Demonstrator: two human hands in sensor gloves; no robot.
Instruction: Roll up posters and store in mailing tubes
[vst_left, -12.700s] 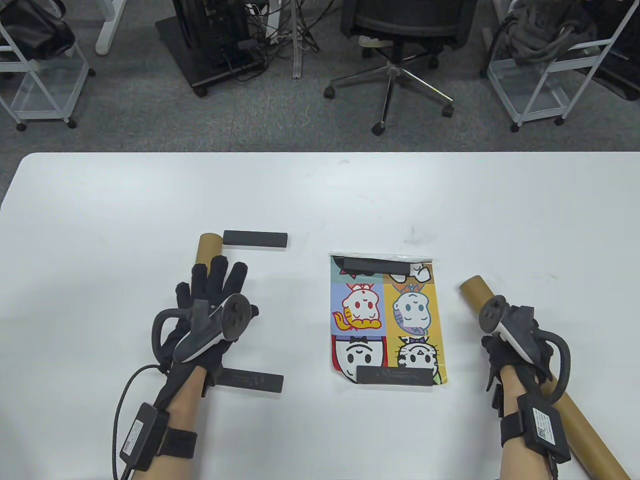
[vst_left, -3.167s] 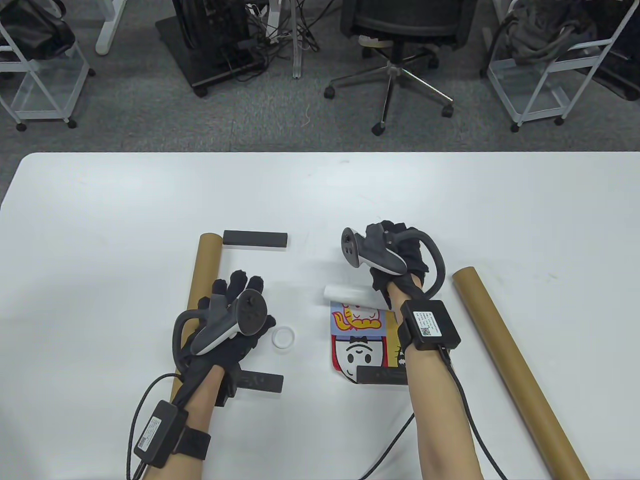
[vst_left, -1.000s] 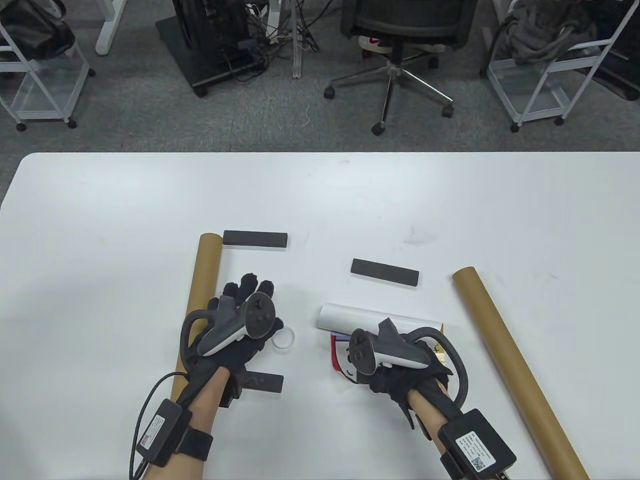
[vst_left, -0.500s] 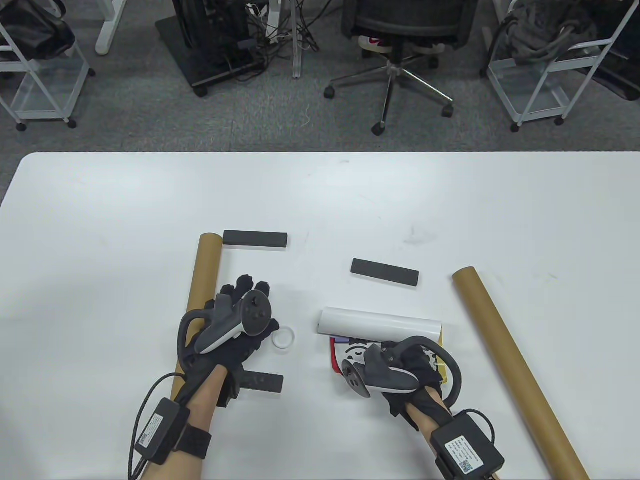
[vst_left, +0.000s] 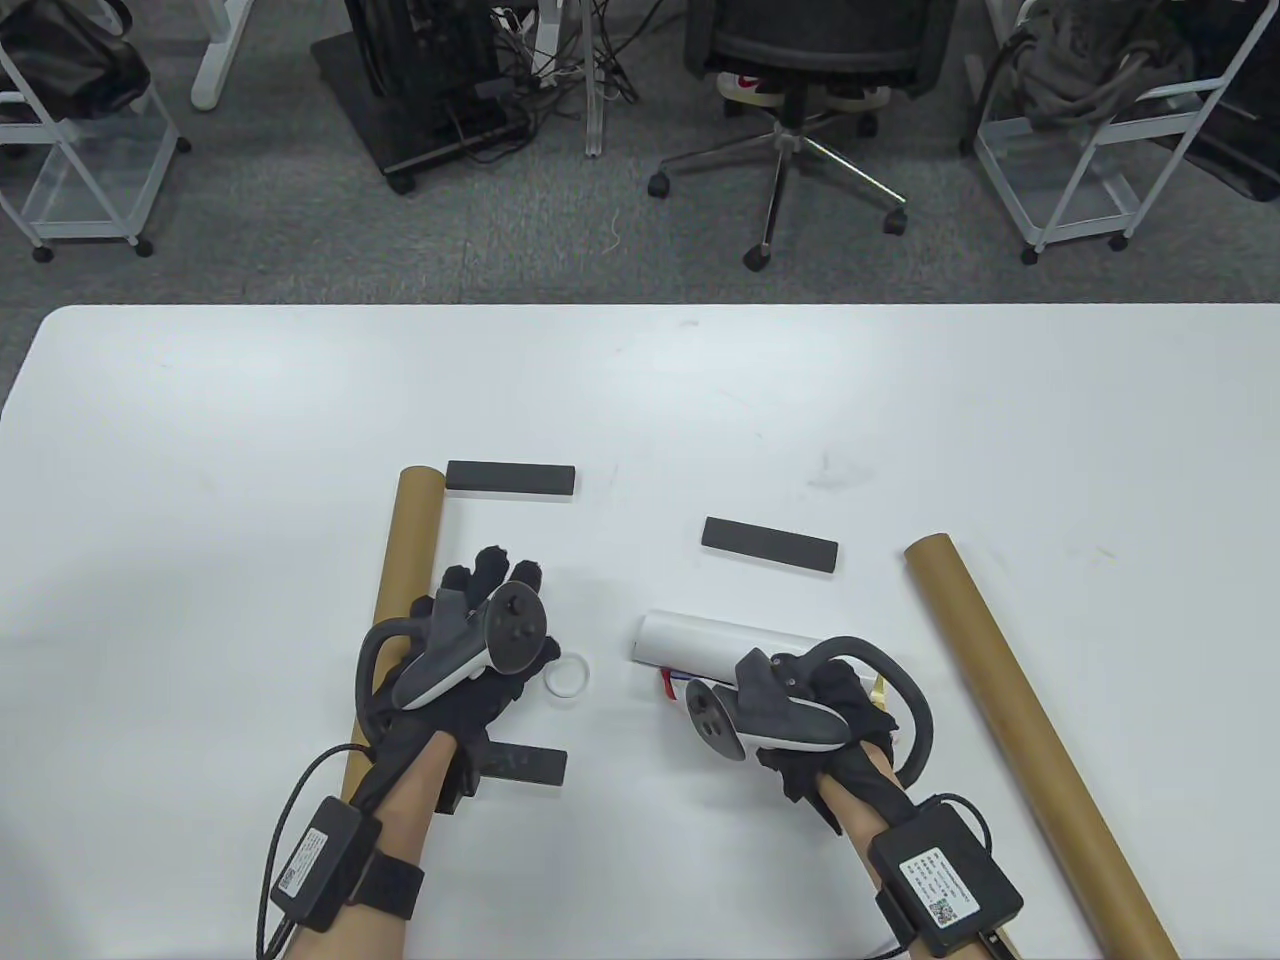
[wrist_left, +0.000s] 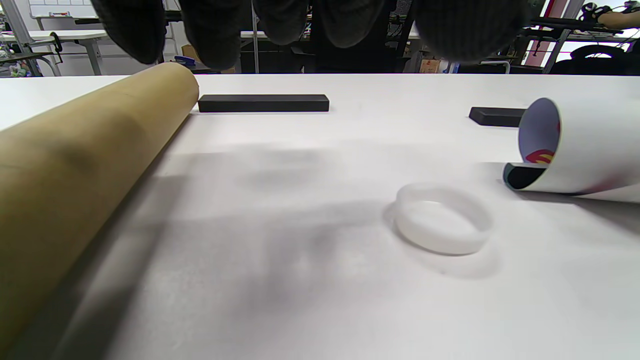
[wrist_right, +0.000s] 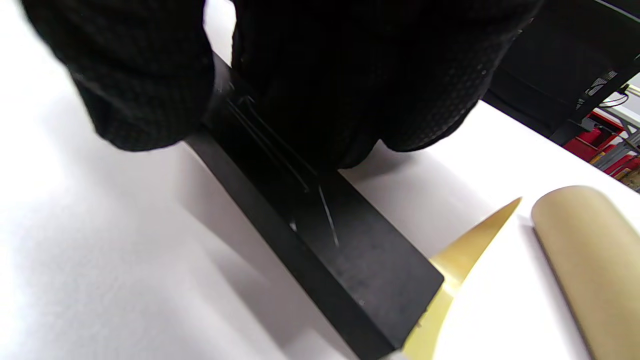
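1. Poster (vst_left: 700, 637): partly rolled into a white cylinder, lying crosswise on the table (vst_left: 640, 400) near its 6 o'clock edge; open end facing 9 o'clock, printed inside visible in the left wrist view (wrist_left: 575, 150). Unrolled remainder largely hidden under the right hand; a yellow corner (wrist_right: 465, 265) protruding beneath a black bar.
2. Right hand (vst_left: 810, 720): at 6 o'clock of the roll, palm down on the poster's flat end; fingers clasped on a black bar (wrist_right: 320, 225) lying over that end.
3. Left hand (vst_left: 470, 660): at 9 o'clock of the poster, fingers relaxed and extended, grasping nothing, hovering beside the left mailing tube.
4. Left mailing tube (vst_left: 400, 590): brown cardboard, lengthwise from 12 to 6 o'clock, just at 9 o'clock of the left hand; near end covered by the forearm.
5. Right mailing tube (vst_left: 1030, 740): brown cardboard, angled from 11 toward 5 o'clock, at 3 o'clock of the poster, apart from it.
6. White ring (vst_left: 566, 679): flat on the table between left hand and roll, touching neither.
7. Black bars, loose: one (vst_left: 511, 477) at the far end of the left tube; one (vst_left: 769, 543) at 12 o'clock of the roll; one (vst_left: 525, 765) by the left wrist.
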